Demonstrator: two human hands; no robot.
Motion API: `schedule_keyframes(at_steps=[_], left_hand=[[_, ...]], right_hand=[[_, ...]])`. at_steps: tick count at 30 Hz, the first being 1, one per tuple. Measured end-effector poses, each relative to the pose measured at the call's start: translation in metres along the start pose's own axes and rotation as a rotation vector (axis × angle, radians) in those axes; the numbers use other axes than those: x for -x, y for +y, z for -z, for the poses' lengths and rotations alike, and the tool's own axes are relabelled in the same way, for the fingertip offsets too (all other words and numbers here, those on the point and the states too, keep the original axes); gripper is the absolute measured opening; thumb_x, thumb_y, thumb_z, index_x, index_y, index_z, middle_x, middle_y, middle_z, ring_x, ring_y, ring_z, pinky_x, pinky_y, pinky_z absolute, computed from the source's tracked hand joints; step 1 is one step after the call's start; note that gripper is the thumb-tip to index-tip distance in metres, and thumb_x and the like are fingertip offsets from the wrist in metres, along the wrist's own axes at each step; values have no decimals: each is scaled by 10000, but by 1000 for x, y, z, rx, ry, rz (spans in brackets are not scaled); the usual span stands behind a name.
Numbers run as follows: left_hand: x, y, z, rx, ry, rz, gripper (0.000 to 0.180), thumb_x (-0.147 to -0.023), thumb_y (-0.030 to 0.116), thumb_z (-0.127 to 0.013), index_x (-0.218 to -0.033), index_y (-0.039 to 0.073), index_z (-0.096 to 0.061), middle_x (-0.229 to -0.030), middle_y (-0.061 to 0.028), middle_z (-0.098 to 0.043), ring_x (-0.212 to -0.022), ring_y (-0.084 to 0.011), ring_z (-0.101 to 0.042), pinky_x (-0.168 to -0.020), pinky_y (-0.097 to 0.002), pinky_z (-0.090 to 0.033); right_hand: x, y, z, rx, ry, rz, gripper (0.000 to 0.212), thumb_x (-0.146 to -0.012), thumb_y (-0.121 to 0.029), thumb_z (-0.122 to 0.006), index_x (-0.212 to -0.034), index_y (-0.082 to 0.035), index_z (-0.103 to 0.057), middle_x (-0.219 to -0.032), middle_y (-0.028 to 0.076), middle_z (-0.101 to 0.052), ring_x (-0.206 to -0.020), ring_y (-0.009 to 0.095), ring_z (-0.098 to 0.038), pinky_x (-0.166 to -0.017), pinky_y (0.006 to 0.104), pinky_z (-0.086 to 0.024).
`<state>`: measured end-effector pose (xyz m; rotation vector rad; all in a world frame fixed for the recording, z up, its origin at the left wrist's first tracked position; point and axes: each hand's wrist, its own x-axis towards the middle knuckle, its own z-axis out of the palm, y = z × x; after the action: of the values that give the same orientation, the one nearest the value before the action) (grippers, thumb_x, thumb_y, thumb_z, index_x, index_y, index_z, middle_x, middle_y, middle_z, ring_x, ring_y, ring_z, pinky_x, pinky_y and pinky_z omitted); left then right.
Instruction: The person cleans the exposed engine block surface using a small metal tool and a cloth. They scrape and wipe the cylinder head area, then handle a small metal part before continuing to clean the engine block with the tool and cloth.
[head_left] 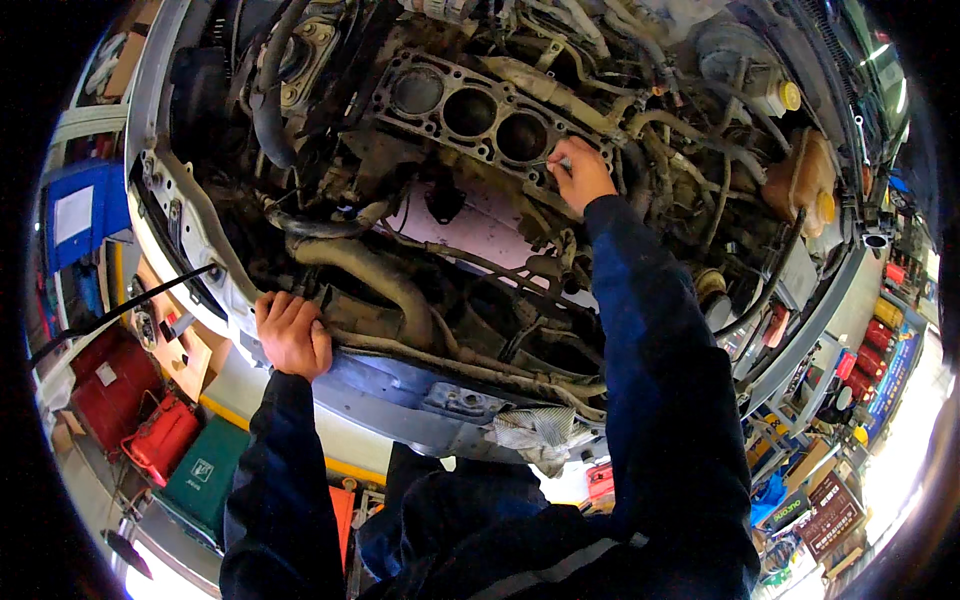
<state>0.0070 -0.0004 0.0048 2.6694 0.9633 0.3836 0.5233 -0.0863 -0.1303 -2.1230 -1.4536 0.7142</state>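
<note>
An engine block (484, 121) with its top face exposed lies in the car's engine bay, three round cylinder bores showing in a row. My right hand (580, 172) is at the block's right end, beside the rightmost bore (522, 136). Its thumb and fingers are pinched together; whatever they hold is too small to make out. At the front left of the bay, my left hand (292, 333) rests with its fingers closed over the car's front panel (355, 343). A thick curved hose (385, 278) runs between that hand and the block.
Hoses and wiring surround the block. A coolant tank (803, 172) stands at the right. A thin prop rod (125, 312) crosses the left edge. A crumpled cloth (540, 430) lies on the front bumper. Boxes and a green case (208, 470) sit on the floor at left.
</note>
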Motion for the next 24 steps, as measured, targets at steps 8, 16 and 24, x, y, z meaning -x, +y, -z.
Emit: schedule_keyframes(at_steps=[8,16,24], left_hand=[[0,-3,1,14,-19,-6,153,-774,192,-600,-803,43,-621,-818,-143,-628,-871,-380,-601,-922,-530,-460],[0,0,3,9,-48,23,151,-766,190,-602,-802,45,-628,-837,-144,-649,-886,-385,-611,-944,-527,-462],[-3,2,0,2,3,9,149,-747,184,-605,-796,45,-629,-817,-141,-646,-883,-388,-616,-952,-529,-466]], right_hand=[[-3,-10,3,2,90,-40,143,-966,-78,-762,-1024,-74,-631,-1073,181,-673,-1039,447,-661,-883,568,-524],[-5,-10,-4,10,25,-50,140,-945,-61,-774,-1028,-84,-663,-1118,197,-678,-1129,447,-653,-941,547,-537],[-3,52,68,90,-67,-193,117,-1030,-146,-744,-1100,-144,-650,-1247,162,-708,-1182,442,-677,-928,641,-568]])
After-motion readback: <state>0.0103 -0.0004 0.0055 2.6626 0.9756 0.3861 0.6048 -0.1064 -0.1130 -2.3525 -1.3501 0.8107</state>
